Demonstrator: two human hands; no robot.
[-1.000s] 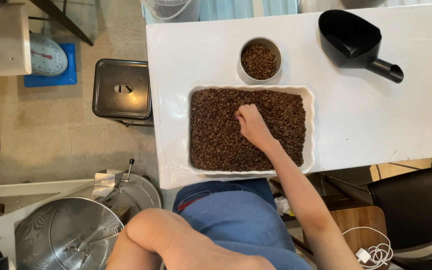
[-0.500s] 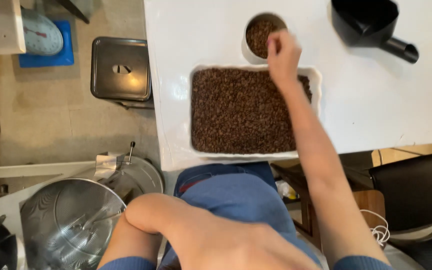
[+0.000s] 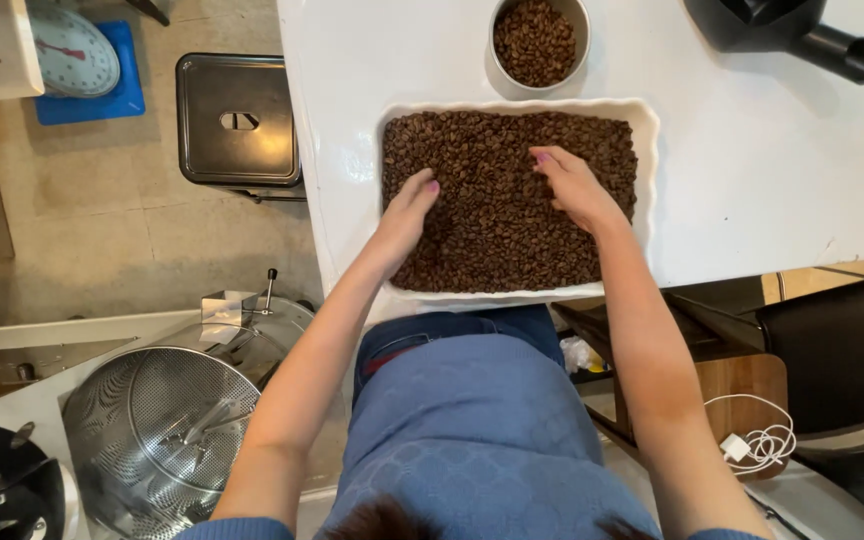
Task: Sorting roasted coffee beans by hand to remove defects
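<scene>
Both hands lie flat and open on brown coffee beans, left hand and right hand, holding nothing. Big white worktop, then white tray, then small bowl. Beans look light, hard, slippery; scoop from underneath

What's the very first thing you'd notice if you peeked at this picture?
The big white tray heaped with dark brown roasted beans in the middle of the white table, with the left hand and right hand both resting flat on the beans. Just behind it sits a small round bowl of the same beans. Down at the lower left, a shiny perforated metal drum catches the eye.
</scene>
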